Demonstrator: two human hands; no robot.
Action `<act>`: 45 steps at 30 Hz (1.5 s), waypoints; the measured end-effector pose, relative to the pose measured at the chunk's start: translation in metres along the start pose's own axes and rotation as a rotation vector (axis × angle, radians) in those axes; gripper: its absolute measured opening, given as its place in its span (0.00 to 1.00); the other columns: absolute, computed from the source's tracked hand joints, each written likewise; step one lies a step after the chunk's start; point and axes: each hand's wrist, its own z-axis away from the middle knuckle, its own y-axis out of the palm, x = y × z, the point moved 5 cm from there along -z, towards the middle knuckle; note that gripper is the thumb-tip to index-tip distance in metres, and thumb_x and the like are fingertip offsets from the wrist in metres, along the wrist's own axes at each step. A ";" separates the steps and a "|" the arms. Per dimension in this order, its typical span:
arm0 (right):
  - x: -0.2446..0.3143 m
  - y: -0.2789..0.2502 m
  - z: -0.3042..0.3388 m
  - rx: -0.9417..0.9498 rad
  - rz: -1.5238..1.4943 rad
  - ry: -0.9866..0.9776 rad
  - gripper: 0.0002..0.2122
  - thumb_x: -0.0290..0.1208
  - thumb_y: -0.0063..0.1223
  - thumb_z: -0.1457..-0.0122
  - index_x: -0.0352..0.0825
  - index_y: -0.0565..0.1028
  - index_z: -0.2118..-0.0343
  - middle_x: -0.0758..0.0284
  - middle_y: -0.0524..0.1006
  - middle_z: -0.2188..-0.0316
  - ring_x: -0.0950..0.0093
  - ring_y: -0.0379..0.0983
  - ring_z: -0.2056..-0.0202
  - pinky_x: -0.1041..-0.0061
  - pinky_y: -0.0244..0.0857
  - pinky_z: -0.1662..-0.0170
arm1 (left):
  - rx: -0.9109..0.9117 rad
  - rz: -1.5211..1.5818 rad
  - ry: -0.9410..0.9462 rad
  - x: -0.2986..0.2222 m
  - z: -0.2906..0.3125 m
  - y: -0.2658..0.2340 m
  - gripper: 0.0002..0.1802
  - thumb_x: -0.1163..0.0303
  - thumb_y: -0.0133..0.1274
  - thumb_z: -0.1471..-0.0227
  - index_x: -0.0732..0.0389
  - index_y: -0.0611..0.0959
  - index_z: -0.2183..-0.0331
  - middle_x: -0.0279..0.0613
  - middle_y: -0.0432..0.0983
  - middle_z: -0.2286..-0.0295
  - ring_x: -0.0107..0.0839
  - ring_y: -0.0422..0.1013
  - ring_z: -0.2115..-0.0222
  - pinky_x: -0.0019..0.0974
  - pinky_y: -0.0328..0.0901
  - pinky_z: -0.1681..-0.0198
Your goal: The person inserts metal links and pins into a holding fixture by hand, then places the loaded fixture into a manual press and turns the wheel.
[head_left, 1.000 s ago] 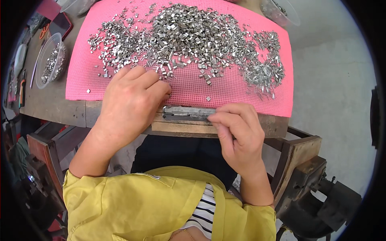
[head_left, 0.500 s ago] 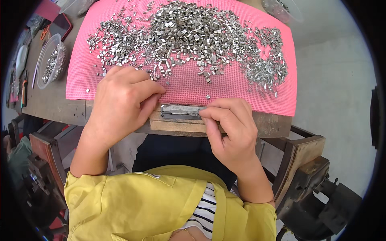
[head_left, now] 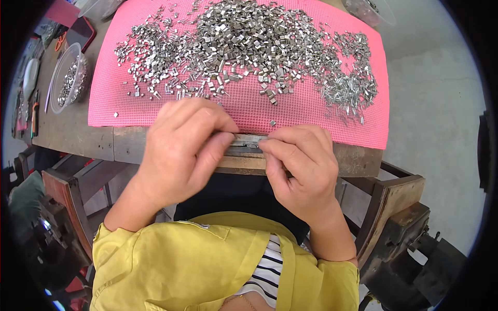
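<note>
Narrow grey metal fixture (head_left: 247, 141) sits just off the near edge of the pink waffle-textured mat (head_left: 311, 106), with a light-brown wooden block (head_left: 241, 164) on its side away from the mat. Left hand (head_left: 181, 147) is at the fixture's left end, thumb and index tips drawn close together; can't tell if a part is between them. Right hand (head_left: 303, 163) is at its right end, fingers curled, index tip at the metal (whatever they grip, if anything, is hidden). Heap of small silver metal pieces (head_left: 249, 36) covers the mat's far part; thin silver pins (head_left: 350, 88) lie toward its right edge. One lone square silver piece (head_left: 272, 123) is close to the mat's near edge. Clear round plastic tub (head_left: 56, 98) of silver parts stands left of the mat.
</note>
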 end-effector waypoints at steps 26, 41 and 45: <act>-0.009 -0.010 0.007 -0.073 -0.074 0.071 0.17 0.16 0.64 0.51 0.33 0.83 0.55 0.61 0.82 0.60 0.63 0.78 0.61 0.67 0.70 0.56 | 0.146 -0.408 0.130 -0.030 0.005 0.027 0.12 0.71 0.63 0.55 0.53 0.84 0.64 0.36 0.78 0.63 0.37 0.73 0.68 0.42 0.64 0.60; 0.001 -0.001 -0.015 -0.016 0.012 0.030 0.16 0.20 0.65 0.51 0.35 0.82 0.57 0.66 0.81 0.62 0.65 0.76 0.60 0.63 0.65 0.55 | -0.263 -0.373 -0.107 0.048 0.014 -0.041 0.11 0.73 0.69 0.55 0.56 0.90 0.64 0.39 0.82 0.63 0.41 0.77 0.62 0.42 0.69 0.58; 0.009 0.018 -0.036 0.063 0.014 0.015 0.13 0.20 0.65 0.49 0.35 0.82 0.59 0.66 0.82 0.64 0.64 0.77 0.61 0.65 0.64 0.54 | -0.141 -0.420 -0.087 0.055 0.011 -0.038 0.11 0.72 0.70 0.56 0.55 0.90 0.66 0.35 0.82 0.62 0.39 0.76 0.59 0.41 0.67 0.56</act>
